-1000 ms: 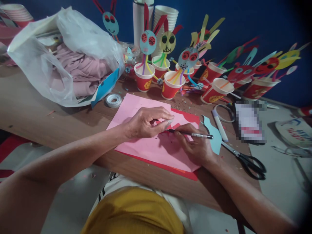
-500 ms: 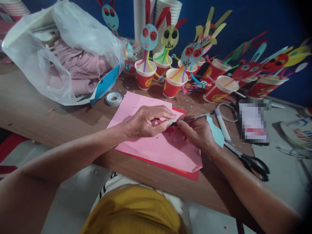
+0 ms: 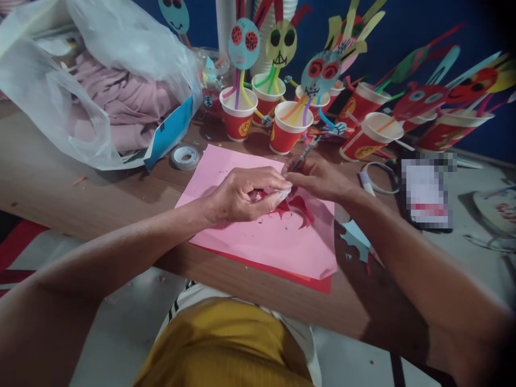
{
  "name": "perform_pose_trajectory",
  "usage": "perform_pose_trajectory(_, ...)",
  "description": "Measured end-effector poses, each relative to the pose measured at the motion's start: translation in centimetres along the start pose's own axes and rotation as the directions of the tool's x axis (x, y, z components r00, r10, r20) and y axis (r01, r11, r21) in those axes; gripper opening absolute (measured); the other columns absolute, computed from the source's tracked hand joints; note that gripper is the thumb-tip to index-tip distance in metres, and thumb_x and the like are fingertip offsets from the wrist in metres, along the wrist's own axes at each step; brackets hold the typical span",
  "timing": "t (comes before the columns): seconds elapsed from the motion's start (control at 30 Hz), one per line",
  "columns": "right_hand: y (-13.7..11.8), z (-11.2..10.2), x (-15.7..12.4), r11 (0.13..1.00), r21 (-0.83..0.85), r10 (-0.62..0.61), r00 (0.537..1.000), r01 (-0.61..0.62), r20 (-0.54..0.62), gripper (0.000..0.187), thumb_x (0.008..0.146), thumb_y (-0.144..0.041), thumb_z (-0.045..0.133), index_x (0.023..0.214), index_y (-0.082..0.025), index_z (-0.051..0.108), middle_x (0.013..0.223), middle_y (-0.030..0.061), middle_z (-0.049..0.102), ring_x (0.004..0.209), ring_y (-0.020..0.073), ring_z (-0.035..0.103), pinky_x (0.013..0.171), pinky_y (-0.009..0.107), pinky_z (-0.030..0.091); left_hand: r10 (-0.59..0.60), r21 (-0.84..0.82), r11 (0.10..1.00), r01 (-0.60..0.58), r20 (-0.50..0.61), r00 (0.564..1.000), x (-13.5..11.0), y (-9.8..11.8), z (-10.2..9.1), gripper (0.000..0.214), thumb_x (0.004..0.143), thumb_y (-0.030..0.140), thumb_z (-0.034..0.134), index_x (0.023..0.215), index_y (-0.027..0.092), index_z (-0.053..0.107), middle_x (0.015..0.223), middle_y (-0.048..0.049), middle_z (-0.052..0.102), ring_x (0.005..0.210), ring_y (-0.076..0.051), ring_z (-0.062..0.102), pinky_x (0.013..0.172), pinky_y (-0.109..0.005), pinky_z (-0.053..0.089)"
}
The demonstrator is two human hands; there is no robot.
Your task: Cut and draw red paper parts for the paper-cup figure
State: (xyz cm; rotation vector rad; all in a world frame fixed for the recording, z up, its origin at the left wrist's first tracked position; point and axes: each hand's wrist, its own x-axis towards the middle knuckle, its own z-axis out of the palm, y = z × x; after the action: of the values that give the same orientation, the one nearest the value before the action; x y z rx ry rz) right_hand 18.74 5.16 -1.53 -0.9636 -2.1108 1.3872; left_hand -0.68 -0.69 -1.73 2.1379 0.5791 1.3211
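Note:
My left hand [image 3: 248, 194] is closed in a pinch over the pink sheet of paper [image 3: 242, 242]. A small whitish bit shows at its fingertips, too hidden to name. My right hand [image 3: 318, 174] grips a slim dark pen [image 3: 305, 153], which slants up toward the cups. Its fingers meet the left fingertips, and the pen's lower end is hidden there. Red paper scraps [image 3: 301, 208] and dark specks lie on the pink sheet just below the hands. A red sheet [image 3: 282, 272] sticks out from under its front edge.
Red paper cups [image 3: 239, 121] with paper-faced figures stand along the back. At left is a plastic bag [image 3: 36, 107] of mauve cloth, with a tape roll [image 3: 185, 157] beside it. A phone [image 3: 427, 193], a marker [image 3: 366, 183] and a cut blue paper piece [image 3: 357, 241] lie at right.
My right hand has moved up and turned, so the pen now points more steeply upward. Its forearm now covers the scissors. The left hand stays nearly in place; the view has shifted slightly.

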Motion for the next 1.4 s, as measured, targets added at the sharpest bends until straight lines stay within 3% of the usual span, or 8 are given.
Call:
perform_pose_trajectory(0.3,-0.8,-0.3,2.7,0.994,-0.093,-0.029,0.971,0.053,0.235,0.016,0.082,-0.029,0.057,0.072,-0.019,0.064,0.063,-0.0019,0.064,0.059,0.013,0.059,0.052,0.024,0.046,0.011,0.013,1.0,-0.01,-0.02,1.0,0.2,0.1,0.1,0.016,0.076,0.009,0.054,0.086,0.017,0.065,0.07,-0.0037,0.069,0.072,-0.014,0.065,0.068,-0.028,0.053)
perform_pose_trajectory(0.43,-1.6,-0.4,3.9,0.967,-0.25,0.014,0.971,0.048,0.24,0.016,0.075,-0.027,0.064,0.063,-0.016,0.065,0.055,-0.0062,0.06,0.051,0.0079,0.053,0.047,0.018,0.038,0.021,0.006,1.0,-0.021,-0.033,0.999,0.2,-0.1,0.2,0.015,0.076,0.008,0.055,0.085,0.014,0.065,0.069,-0.0053,0.069,0.071,-0.015,0.065,0.067,-0.028,0.052)
perform_pose_trajectory(0.53,-1.7,-0.2,4.0,0.983,-0.184,0.023,0.973,0.02,0.228,0.016,0.074,-0.023,0.063,0.06,-0.016,0.063,0.052,-0.0071,0.057,0.048,0.0064,0.051,0.044,0.016,0.036,0.015,-0.001,1.0,-0.015,-0.016,1.0,0.2,0.0,0.0,0.014,0.076,0.008,0.054,0.084,0.013,0.065,0.068,-0.0062,0.069,0.07,-0.015,0.064,0.067,-0.029,0.052)
perform_pose_trajectory(0.7,-1.0,-0.6,2.3,0.982,0.179,0.07,0.997,-0.063,-0.035,0.015,0.074,-0.03,0.068,0.07,-0.018,0.061,0.055,-0.0007,0.062,0.049,0.0121,0.058,0.047,0.024,0.048,-0.008,0.019,1.0,0.008,0.003,1.0,0.1,0.1,-0.2,0.016,0.077,0.009,0.053,0.086,0.016,0.064,0.072,-0.0046,0.069,0.072,-0.014,0.064,0.067,-0.027,0.051)
perform_pose_trajectory(0.87,0.1,-1.3,-2.2,0.939,0.338,0.167,0.941,-0.062,-0.293,0.024,0.071,-0.038,0.071,0.077,-0.018,0.059,0.055,-0.0015,0.063,0.046,0.0119,0.058,0.044,0.023,0.047,-0.007,0.047,0.999,0.006,0.012,1.0,-0.5,-0.1,-0.3,0.019,0.076,0.012,0.057,0.094,0.016,0.063,0.085,-0.0078,0.07,0.075,-0.014,0.063,0.062,-0.024,0.05)
perform_pose_trajectory(0.93,0.3,-1.1,-4.5,0.93,0.365,0.19,0.909,-0.044,-0.372,0.024,0.069,-0.037,0.072,0.075,-0.018,0.058,0.055,-0.0026,0.062,0.047,0.0112,0.058,0.045,0.022,0.048,-0.026,0.081,0.996,0.027,-0.009,1.0,-0.6,-0.3,-0.6,0.02,0.076,0.013,0.058,0.095,0.016,0.064,0.091,-0.0089,0.069,0.069,-0.012,0.061,0.055,-0.021,0.047)
perform_pose_trajectory(1.13,1.3,0.3,-9.9,0.895,0.444,0.297,0.802,-0.045,-0.518,0.02,0.072,-0.033,0.07,0.081,-0.02,0.059,0.059,-0.0035,0.061,0.05,0.0116,0.059,0.046,0.022,0.048,-0.147,0.194,0.958,0.212,-0.302,0.942,-0.1,-0.8,-2.0,0.02,0.077,0.02,0.06,0.096,0.018,0.064,0.087,-0.0042,0.068,0.052,-0.006,0.052,0.044,-0.017,0.042)
perform_pose_trajectory(1.4,2.6,-0.2,-11.5,0.922,0.374,0.177,0.747,0.102,-0.641,0.017,0.077,-0.029,0.066,0.091,-0.021,0.061,0.071,-0.0002,0.066,0.063,0.0138,0.063,0.057,0.026,0.05,-0.158,0.285,0.923,0.257,-0.328,0.931,0.2,-2.1,-3.4,0.033,0.076,0.016,0.056,0.109,0.016,0.061,0.101,-0.0069,0.067,0.073,-0.012,0.061,0.065,-0.021,0.05)
